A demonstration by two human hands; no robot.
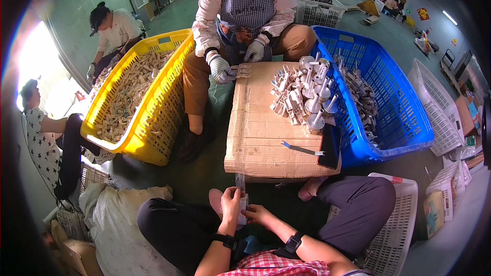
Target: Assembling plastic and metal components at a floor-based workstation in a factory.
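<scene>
My left hand (231, 203) and my right hand (260, 215) are close together over my lap, just below the near edge of the cardboard-topped table (255, 145). Between them is a small pale plastic piece (243, 209), pinched by the fingers of both hands. A clear strip sticks up above it. Its exact kind is too small to tell. On the cardboard lie a thin grey tool with notched ends (303, 148) and a dark phone (330, 145). Farther back sits a heap of white plastic parts (289, 97), with several round-based stemmed parts (317, 120) beside it.
Left stands a yellow crate (148, 128) of small pale parts; right, a blue crate (394, 145) of similar parts. Opposite sits a person in a checked apron (244, 18), a gloved hand (221, 69) at the cardboard's edge. White sacking (123, 230) lies at my left.
</scene>
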